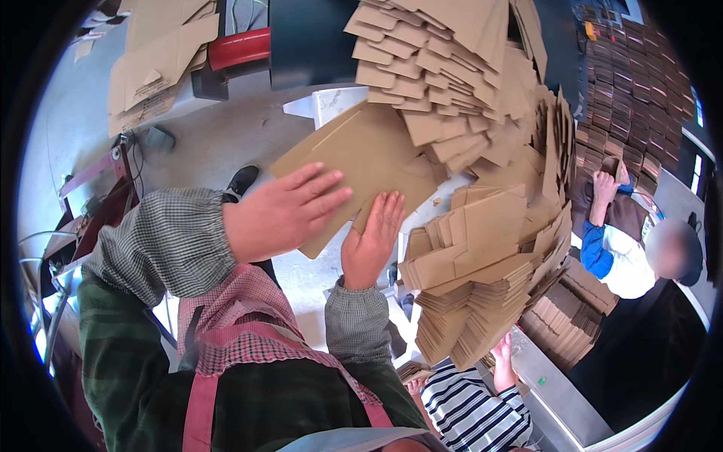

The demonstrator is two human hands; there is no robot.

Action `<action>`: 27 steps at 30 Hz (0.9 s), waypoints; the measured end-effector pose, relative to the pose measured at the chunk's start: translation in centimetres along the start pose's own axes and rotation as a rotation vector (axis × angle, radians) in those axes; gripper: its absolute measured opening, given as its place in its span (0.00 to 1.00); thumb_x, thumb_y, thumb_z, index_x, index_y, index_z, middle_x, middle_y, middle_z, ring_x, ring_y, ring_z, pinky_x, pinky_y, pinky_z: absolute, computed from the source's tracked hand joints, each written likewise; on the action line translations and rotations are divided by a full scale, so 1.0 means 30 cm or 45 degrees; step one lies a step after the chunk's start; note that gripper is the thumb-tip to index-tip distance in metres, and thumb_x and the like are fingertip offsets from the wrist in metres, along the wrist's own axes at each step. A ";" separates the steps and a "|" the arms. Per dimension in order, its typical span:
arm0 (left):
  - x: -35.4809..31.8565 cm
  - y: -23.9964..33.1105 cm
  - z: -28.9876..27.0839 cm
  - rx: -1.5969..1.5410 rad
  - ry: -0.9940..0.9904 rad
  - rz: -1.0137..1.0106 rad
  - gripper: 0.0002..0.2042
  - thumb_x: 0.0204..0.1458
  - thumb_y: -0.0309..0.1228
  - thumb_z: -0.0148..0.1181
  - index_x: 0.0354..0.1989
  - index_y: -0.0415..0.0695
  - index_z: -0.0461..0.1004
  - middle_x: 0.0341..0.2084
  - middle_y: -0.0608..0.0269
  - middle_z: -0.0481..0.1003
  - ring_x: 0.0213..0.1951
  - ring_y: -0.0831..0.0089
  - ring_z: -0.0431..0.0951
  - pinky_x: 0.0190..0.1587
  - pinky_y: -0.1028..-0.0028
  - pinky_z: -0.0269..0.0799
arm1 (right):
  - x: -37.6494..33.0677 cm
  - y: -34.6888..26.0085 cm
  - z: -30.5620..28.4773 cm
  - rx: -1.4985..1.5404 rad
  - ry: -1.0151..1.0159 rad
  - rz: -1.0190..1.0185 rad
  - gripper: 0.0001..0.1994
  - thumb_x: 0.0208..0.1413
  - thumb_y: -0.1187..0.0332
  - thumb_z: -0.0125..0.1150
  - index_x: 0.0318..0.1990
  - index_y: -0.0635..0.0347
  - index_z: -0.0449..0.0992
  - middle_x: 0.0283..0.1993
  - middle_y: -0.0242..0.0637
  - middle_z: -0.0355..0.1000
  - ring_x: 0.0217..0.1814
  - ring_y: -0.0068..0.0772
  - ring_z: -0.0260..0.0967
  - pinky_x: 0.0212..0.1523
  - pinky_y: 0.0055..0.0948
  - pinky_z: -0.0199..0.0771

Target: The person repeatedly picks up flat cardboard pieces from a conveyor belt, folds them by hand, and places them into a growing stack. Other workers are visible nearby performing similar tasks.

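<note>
Now a brown cardboard sheet (361, 139) is touched by the left hand (282, 211), fingers slightly spread, and the right hand (371, 242), fingers pressed together; it is seen at the white table (334, 102)'s left edge, beside piled cardboard blanks (433, 87).

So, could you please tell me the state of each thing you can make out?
Sheet: creased
Left hand: open, fingers extended on the sheet
Right hand: open, fingers extended, touching the sheet
Upper pile: fanned unevenly
Lower pile: layered, edges fanned
Left pile: stacked flat
</note>
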State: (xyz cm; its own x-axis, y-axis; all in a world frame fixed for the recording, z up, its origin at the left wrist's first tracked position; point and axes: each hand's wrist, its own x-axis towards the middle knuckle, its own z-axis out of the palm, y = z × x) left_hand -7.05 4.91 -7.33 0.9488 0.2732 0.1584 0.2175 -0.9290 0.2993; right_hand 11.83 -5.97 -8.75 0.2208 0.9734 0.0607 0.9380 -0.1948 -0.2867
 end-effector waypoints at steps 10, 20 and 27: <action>0.104 -0.076 0.123 -0.236 0.214 0.056 0.20 0.47 0.37 0.56 0.48 0.41 0.75 0.54 0.60 0.72 0.63 0.64 0.64 0.69 0.52 0.49 | -0.004 0.047 -0.006 -0.122 -0.065 -0.172 0.23 0.57 0.70 0.48 0.60 0.70 0.66 0.67 0.56 0.58 0.70 0.62 0.52 0.67 0.60 0.51; 0.106 -0.084 0.138 -0.322 0.288 0.054 0.17 0.43 0.34 0.54 0.41 0.42 0.79 0.49 0.62 0.75 0.59 0.63 0.68 0.68 0.51 0.51 | -0.033 0.056 0.085 -0.140 0.235 -0.170 0.17 0.57 0.79 0.47 0.54 0.73 0.71 0.61 0.58 0.64 0.66 0.63 0.60 0.63 0.63 0.58; 0.104 -0.087 0.145 -0.316 0.330 0.062 0.19 0.41 0.35 0.54 0.40 0.41 0.79 0.47 0.61 0.75 0.58 0.62 0.69 0.68 0.50 0.53 | -0.018 0.043 0.084 -0.193 0.305 -0.146 0.14 0.58 0.79 0.49 0.51 0.73 0.73 0.57 0.57 0.69 0.62 0.60 0.65 0.61 0.59 0.65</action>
State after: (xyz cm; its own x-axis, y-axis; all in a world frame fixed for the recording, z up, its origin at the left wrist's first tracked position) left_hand -3.68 7.11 -11.70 0.8601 0.3142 0.4019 0.0815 -0.8623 0.4998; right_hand 12.24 -6.45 -11.58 0.1507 0.9375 0.3136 0.9857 -0.1184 -0.1197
